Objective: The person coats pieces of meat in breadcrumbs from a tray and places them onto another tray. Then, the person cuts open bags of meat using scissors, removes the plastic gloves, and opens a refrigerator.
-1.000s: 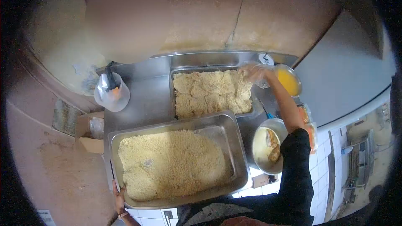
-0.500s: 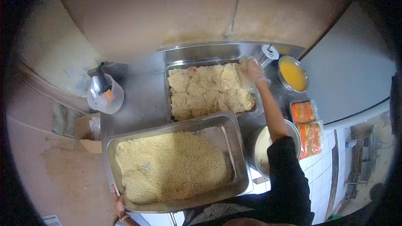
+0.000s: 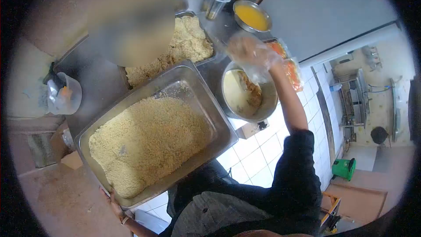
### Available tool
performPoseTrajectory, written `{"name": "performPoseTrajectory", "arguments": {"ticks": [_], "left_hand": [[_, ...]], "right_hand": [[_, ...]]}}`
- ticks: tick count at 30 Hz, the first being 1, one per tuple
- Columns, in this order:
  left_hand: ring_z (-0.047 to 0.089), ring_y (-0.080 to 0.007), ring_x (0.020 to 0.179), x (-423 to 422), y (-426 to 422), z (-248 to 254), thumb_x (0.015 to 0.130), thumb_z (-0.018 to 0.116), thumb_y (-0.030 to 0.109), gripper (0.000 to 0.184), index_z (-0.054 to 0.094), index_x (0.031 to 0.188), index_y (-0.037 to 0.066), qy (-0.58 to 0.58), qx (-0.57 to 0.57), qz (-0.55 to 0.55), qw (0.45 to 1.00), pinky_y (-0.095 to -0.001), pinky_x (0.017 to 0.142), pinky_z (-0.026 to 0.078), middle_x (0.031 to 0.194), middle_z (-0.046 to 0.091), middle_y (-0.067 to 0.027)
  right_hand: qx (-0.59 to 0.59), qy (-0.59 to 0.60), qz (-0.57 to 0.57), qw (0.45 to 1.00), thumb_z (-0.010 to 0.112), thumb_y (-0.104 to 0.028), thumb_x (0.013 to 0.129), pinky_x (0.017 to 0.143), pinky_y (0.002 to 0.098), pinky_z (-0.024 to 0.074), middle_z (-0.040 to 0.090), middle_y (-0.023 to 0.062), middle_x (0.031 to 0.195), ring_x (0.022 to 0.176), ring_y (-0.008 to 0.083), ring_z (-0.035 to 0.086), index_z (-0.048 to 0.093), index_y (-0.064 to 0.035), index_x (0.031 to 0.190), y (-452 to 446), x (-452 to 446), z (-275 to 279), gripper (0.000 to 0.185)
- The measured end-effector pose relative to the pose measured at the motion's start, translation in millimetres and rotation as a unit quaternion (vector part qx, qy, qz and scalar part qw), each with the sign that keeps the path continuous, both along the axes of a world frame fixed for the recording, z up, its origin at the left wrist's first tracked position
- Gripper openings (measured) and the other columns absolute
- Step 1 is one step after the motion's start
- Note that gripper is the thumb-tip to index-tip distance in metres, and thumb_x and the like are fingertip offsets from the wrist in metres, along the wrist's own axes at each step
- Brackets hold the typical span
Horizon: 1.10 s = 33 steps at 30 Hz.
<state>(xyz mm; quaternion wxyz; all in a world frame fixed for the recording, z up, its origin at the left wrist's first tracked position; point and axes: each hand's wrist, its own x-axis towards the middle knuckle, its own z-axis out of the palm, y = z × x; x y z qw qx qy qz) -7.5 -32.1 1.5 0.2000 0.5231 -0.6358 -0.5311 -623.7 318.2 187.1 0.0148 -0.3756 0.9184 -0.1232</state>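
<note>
Left hand (image 3: 115,206) is gripping crumb tray (image 3: 221,127), fingers clamping its rim. Gloved right hand (image 3: 247,52) is hovering by deep bowl (image 3: 263,113); blur's hiding its fingers, can't tell if apart.

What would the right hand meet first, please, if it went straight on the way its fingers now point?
The right hand would probably meet the far tray of crumbed food, though blur and unclear height mean it might pass above.

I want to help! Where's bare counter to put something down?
Bare counter: a big patch between the plastic tub and crumb pan, a smaller patch between the clear cup and batter bowl. Crowded: around the right hand and orange packets.
</note>
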Motion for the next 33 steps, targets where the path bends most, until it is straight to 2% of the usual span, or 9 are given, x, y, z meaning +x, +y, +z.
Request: {"name": "performPoseTrajectory", "arguments": {"ticks": [7,9,11,15,17,21,24,26,33], "left_hand": [[0.021,-0.0211,0.127,-23.3,13.1,28.5,0.084,0.052,0.020,0.063,0.020,0.136,0.005,-0.006,-0.005,-0.008,1.000,-0.0314,0.103,0.016,0.141,0.019,-0.0108],[0.022,-0.0216,0.127,-26.5,14.9,37.1,0.084,0.052,0.021,0.064,0.019,0.136,0.005,0.019,0.047,-0.027,0.998,-0.0315,0.103,0.016,0.141,0.020,-0.0105],[0.021,-0.0218,0.127,-21.2,12.1,27.5,0.083,0.053,0.021,0.064,0.020,0.136,0.005,0.017,0.031,-0.018,0.999,-0.0314,0.103,0.016,0.141,0.020,-0.0107],[0.018,-0.0221,0.128,-13.3,7.2,16.9,0.083,0.054,0.022,0.065,0.021,0.136,0.006,-0.019,-0.007,-0.016,1.000,-0.0313,0.103,0.015,0.141,0.018,-0.0110],[0.017,-0.0222,0.129,-11.7,4.8,14.5,0.083,0.054,0.023,0.065,0.021,0.136,0.006,0.017,0.024,-0.013,0.999,-0.0312,0.103,0.014,0.141,0.018,-0.0112],[0.017,-0.0220,0.129,-17.8,9.5,23.0,0.083,0.054,0.025,0.065,0.022,0.136,0.006,-0.026,-0.002,-0.022,0.999,-0.0310,0.103,0.014,0.141,0.018,-0.0112],[0.018,-0.0221,0.128,-15.8,6.3,15.6,0.083,0.053,0.025,0.065,0.022,0.136,0.006,-0.003,0.005,-0.015,1.000,-0.0308,0.103,0.014,0.141,0.019,-0.0112],[0.018,-0.0219,0.128,-16.4,8.7,20.2,0.083,0.053,0.026,0.065,0.022,0.135,0.005,0.002,0.015,-0.018,1.000,-0.0307,0.103,0.014,0.141,0.020,-0.0110],[0.022,-0.0223,0.127,-25.3,13.0,28.1,0.084,0.052,0.024,0.064,0.020,0.136,0.006,0.023,0.022,-0.021,0.999,-0.0304,0.103,0.017,0.140,0.021,-0.0109]], "right_hand": [[0.195,0.044,0.022,0.980,0.044,-0.033,0.083,0.090,0.0353,0.0393,0.058,0.0150,0.103,0.100,0.0236,0.055,0.054,-0.0075,0.112,113.4,82.6,-67.0,0.040],[0.194,-0.025,-0.046,0.980,0.043,-0.030,0.083,0.088,0.0374,0.0396,0.060,0.0146,0.099,0.098,0.0250,0.056,0.058,-0.0072,0.106,112.7,85.2,-70.7,0.036],[0.377,0.019,0.061,0.924,0.045,-0.026,0.080,0.078,0.0422,0.0439,0.062,0.0119,0.089,0.087,0.0272,0.059,0.063,-0.0072,0.088,117.0,68.7,-99.9,0.027],[0.342,0.125,0.184,0.913,0.050,-0.027,0.074,0.066,0.0428,0.0460,0.062,0.0100,0.083,0.078,0.0270,0.059,0.062,-0.0074,0.076,148.9,36.5,-142.7,0.023],[0.203,0.124,0.158,0.958,0.054,-0.027,0.069,0.062,0.0388,0.0474,0.062,0.0096,0.081,0.076,0.0265,0.059,0.062,-0.0073,0.074,162.2,22.1,-152.6,0.021],[0.191,0.090,0.123,0.970,0.058,-0.029,0.069,0.062,0.0367,0.0478,0.061,0.0094,0.077,0.071,0.0253,0.059,0.060,-0.0059,0.072,141.8,25.2,-97.5,0.023],[0.063,0.025,0.043,0.997,0.060,-0.033,0.070,0.067,0.0364,0.0481,0.062,0.0090,0.080,0.073,0.0253,0.059,0.061,-0.0052,0.075,129.8,29.2,-89.4,0.028],[-0.083,0.006,-0.027,0.996,0.059,-0.040,0.073,0.073,0.0371,0.0476,0.062,0.0089,0.086,0.080,0.0274,0.059,0.059,-0.0061,0.092,134.7,20.8,-123.2,0.038],[0.158,0.027,-0.110,0.981,0.048,-0.033,0.082,0.084,0.0361,0.0425,0.057,0.0087,0.103,0.097,0.0221,0.054,0.047,-0.0067,0.113,127.3,2.8,-172.1,0.041]]}}
